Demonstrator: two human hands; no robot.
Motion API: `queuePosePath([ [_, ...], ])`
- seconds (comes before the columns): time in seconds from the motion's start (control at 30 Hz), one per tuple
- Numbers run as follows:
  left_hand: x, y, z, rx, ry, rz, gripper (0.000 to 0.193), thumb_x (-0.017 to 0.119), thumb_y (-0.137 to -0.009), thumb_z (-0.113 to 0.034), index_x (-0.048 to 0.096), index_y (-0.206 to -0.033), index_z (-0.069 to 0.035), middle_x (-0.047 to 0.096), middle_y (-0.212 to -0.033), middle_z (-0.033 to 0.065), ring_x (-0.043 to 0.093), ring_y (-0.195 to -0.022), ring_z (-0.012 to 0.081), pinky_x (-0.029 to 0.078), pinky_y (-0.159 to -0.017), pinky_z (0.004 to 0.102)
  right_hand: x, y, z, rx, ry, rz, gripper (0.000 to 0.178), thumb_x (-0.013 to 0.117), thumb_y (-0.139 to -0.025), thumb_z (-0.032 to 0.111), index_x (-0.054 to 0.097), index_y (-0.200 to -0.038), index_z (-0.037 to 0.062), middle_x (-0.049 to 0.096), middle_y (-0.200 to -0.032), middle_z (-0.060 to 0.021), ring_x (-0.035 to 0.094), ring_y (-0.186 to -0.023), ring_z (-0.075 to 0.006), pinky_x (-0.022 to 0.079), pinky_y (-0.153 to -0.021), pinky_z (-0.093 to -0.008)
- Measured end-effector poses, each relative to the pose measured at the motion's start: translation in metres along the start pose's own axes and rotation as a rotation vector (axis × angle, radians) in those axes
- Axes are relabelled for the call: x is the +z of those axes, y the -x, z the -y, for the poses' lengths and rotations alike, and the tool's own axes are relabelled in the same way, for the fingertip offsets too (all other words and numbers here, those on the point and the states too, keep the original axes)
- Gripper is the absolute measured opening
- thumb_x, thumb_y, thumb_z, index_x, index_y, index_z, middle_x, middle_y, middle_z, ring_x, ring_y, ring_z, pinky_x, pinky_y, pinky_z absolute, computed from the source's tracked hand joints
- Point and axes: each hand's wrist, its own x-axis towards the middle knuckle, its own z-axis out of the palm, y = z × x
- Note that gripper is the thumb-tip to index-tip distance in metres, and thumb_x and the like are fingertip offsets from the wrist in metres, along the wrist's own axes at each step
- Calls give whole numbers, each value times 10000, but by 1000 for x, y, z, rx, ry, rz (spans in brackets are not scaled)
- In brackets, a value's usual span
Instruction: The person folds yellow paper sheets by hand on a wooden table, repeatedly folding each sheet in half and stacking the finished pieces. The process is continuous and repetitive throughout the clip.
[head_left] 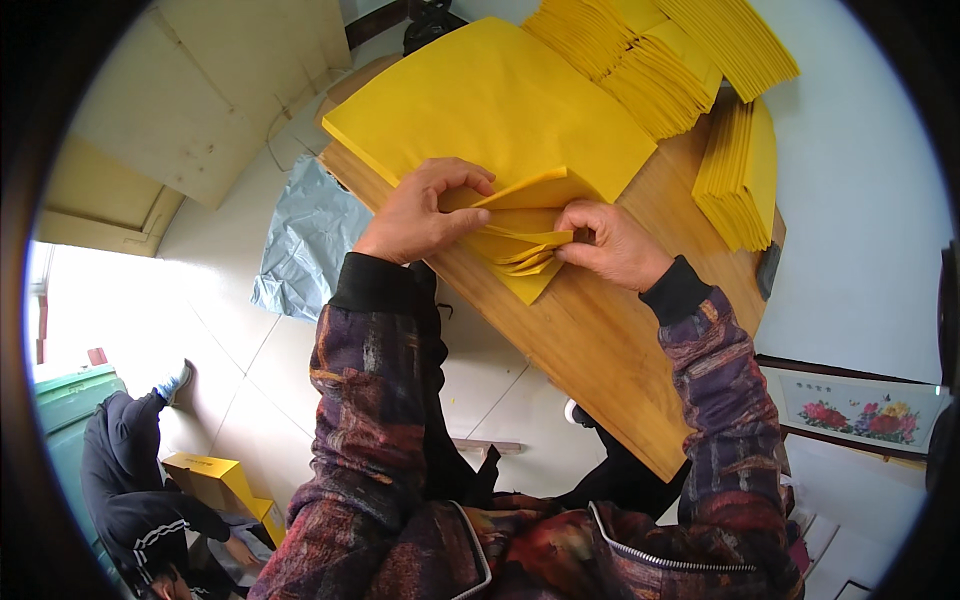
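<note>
A bundle of folded yellow sheets [530,222], perhaps paper or felt, stands partly fanned open between my hands at the table's near edge. My left hand [425,210] grips its left side with thumb and fingers curved round the layers; some fingertips are hidden. On the right, my right hand [615,245] pinches the edges of several layers between thumb and forefinger. Just beyond lies a flat pile of large yellow sheets [480,95], which the folded bundle partly overlaps.
Folded yellow stacks [660,80] fill the far right of the wooden table [620,340], with another stack [737,180] at its right edge. A grey plastic bag [310,240] lies left of the table. At lower left, a person in dark clothes [130,480] bends beside yellow boxes [215,480].
</note>
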Motion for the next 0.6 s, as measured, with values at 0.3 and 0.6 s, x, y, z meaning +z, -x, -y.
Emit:
queuePosePath([
  [0.3,-7,3,1,-80,189,85,346,552,-680,56,593,-1009,-39,529,-1258,66,469,-1202,223,333,-1082,309,0,1,1,12,24,6,119,649,-781,17,589,-884,12,571,-845,-27,546,-777,-115,449,-697,-254],
  [0.6,5,4,4,124,-386,2,391,629,-632,-31,583,-1019,-62,515,-1242,80,450,-1179,295,359,-1016,370,1,1,-4,36,-14,-6,106,646,-798,13,597,-892,14,570,-824,-9,542,-751,-95,443,-681,-233],
])
